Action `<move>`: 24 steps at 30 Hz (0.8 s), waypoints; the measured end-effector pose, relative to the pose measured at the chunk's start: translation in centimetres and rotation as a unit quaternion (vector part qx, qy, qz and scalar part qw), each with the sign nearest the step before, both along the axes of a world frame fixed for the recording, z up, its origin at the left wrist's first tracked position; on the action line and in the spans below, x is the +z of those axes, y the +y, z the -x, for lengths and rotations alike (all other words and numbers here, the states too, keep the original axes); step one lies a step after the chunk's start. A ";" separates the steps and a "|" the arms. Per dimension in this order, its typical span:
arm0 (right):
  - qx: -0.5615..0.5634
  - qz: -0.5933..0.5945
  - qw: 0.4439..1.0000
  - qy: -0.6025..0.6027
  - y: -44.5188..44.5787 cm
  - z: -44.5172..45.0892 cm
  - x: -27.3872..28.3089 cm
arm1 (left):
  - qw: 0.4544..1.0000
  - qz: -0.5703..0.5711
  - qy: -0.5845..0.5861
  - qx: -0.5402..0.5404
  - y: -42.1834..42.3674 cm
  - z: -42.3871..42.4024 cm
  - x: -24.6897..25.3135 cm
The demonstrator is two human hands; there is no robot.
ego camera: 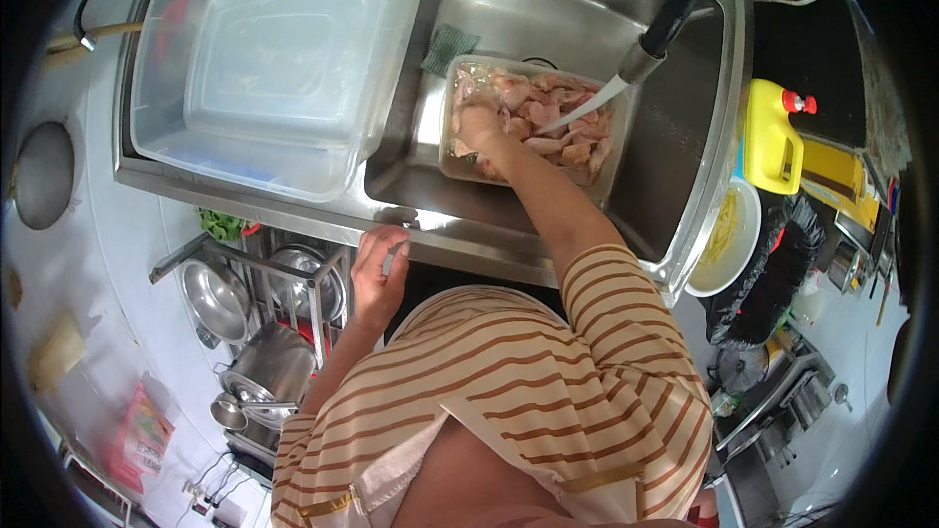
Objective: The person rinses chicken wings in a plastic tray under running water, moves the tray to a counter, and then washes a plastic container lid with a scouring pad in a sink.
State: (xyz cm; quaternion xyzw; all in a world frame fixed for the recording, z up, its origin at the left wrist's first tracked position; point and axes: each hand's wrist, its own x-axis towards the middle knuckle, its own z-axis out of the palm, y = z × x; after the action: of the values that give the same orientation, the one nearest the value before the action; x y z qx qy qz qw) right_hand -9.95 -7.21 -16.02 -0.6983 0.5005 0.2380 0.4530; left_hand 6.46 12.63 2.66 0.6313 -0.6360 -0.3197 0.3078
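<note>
Inside the steel sink (675,161) stands a clear plastic container (620,161) full of raw chicken pieces (546,114) in water. My right hand (480,128) reaches into its left part, among the meat; the fingertips are hidden, so its grip cannot be judged. Water (587,108) runs onto the pieces from a black faucet hose with a metal end (645,60). My left hand (380,271) rests at the sink's front edge, its fingers curled loosely and holding nothing. A green scouring pad (449,48) lies behind the container's left corner.
A large clear plastic bin (242,169) with a smaller tub (279,66) in it covers the sink's left side. At right stand a yellow jug (770,136) and a white bowl (748,235) with yellow strips. A rack with steel pots (271,359) is below left.
</note>
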 end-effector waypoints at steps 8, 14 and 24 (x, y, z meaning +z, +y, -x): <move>0.135 0.418 0.897 -0.046 4.5 4.6 -4.2 | 0.999 -0.022 0.015 -0.017 -1.3 0.7 0.6; -0.357 0.231 0.851 -0.310 3.6 14.9 -7.3 | 0.999 -0.023 0.032 -0.020 -1.7 0.7 0.2; -0.501 -0.283 0.581 -0.576 -0.6 13.1 10.3 | 0.997 -0.004 0.051 -0.057 -3.1 3.2 0.5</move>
State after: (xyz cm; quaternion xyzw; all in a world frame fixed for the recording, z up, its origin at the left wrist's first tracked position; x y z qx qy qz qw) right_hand -23.09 -7.84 -5.77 -0.1641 0.3123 -0.3484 0.8684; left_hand 3.28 9.51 3.15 0.5781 -0.6528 -0.3716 0.3187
